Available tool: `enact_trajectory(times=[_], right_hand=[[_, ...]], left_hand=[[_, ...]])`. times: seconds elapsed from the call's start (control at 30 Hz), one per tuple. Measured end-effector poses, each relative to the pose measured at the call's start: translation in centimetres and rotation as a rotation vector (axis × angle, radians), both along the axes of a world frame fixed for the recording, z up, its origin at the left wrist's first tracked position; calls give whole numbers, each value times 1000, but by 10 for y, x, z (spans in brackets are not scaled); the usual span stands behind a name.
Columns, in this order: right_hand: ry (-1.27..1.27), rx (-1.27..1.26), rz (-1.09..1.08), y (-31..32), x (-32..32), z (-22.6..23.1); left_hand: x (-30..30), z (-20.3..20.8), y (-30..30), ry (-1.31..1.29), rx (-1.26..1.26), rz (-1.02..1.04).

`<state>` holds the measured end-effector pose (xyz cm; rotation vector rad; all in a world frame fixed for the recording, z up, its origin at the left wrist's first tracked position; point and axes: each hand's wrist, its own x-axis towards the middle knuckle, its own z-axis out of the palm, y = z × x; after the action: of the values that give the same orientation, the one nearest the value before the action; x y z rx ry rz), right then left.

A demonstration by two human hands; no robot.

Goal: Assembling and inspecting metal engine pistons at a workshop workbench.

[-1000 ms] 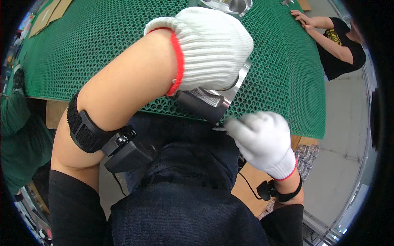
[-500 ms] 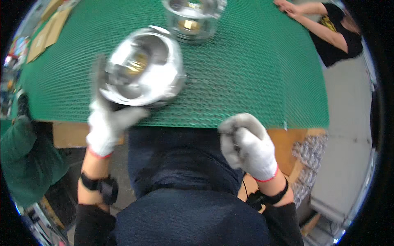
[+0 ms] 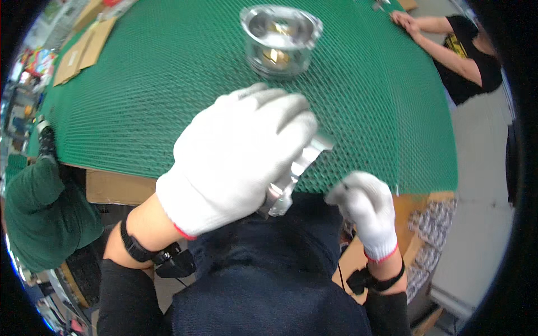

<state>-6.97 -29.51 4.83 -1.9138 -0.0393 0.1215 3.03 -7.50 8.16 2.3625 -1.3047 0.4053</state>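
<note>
Silver pot [image 3: 300,167] swung in toward the middle
The left hand [image 3: 238,151], near centre, now grasps it from above; a second pot [image 3: 277,59] stands at twelve o'clock on the green worktop [image 3: 129,112]. That brings the pot's edge near the right hand [image 3: 367,207] at four, fingers curled, contents unclear.

shiny metal part [image 3: 303,161] — tilted, partly hidden
</note>
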Motion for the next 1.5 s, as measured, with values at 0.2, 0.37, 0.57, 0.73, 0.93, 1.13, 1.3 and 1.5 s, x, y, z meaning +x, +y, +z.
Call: enact_trajectory(times=[0.2, 0.37, 0.57, 0.73, 0.93, 1.13, 1.3, 1.5], right_hand=[[-111, -68, -88, 10, 17, -2], [-476, -377, 90, 10, 17, 1], [-413, -697, 385, 16, 22, 13], [-518, -642, -33, -16, 19, -2], [-507, -825, -169, -39, 43, -28], [-482, -919, -143, -35, 51, -38], [-401, -876, -151, -46, 46, -41], [-557, -871, -133, -42, 45, -46]], left_hand=[[-15, -1, -28, -85, 110, 73], [6, 8, -44, 85, 262, 92], [32, 27, -54, 174, 595, 96], [65, 18, 0, 369, 146, 6], [159, -61, 264, 400, -871, 778], [114, -49, 224, -226, -187, 887], [101, 21, 5, -173, 105, 151], [86, 2, -10, 313, -123, 180]])
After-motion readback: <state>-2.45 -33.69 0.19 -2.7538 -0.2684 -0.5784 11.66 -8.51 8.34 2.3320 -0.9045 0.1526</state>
